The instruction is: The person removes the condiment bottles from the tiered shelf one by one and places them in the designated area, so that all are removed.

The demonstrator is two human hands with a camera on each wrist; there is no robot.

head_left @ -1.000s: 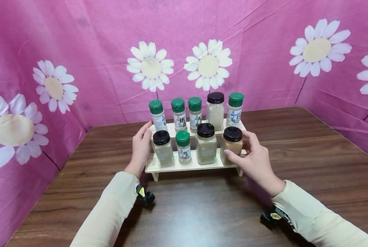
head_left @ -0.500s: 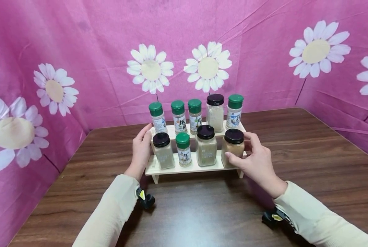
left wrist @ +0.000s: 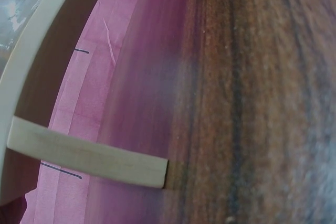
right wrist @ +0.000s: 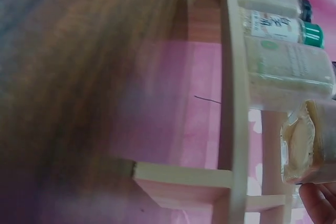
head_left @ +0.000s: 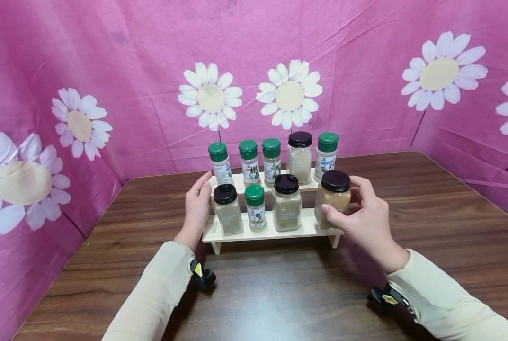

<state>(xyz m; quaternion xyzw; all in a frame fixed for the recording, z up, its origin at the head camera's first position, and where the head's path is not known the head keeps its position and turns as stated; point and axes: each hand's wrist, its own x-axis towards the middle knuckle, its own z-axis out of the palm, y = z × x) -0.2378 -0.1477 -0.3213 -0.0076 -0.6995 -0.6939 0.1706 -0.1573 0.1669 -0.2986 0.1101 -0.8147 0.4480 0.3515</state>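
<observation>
A two-tier pale wooden spice rack (head_left: 254,235) stands on the table, holding spice jars on both tiers. My left hand (head_left: 197,208) stays at the rack's left end, with thumb and forefinger at the end of the upper shelf; its other fingers are hidden. My right hand (head_left: 364,220) grips a square glass jar (head_left: 334,199) of tan powder with a black lid, thumb in front and fingers behind. In the right wrist view, the jar's base (right wrist: 300,148) is tilted into sight, apart from the lower shelf's front edge (right wrist: 239,124).
Along the lower tier stand a black-lidded jar (head_left: 229,215), a green-capped shaker (head_left: 255,213) and another black-lidded jar (head_left: 287,208). Several green-capped shakers (head_left: 250,168) and a black-lidded jar (head_left: 299,163) line the upper tier. A pink flowered cloth (head_left: 151,57) hangs behind the wooden table (head_left: 254,293).
My right hand has moved right and slightly up with the tan-powder jar, which has left its place in the lower row. My left hand keeps its place at the rack.
</observation>
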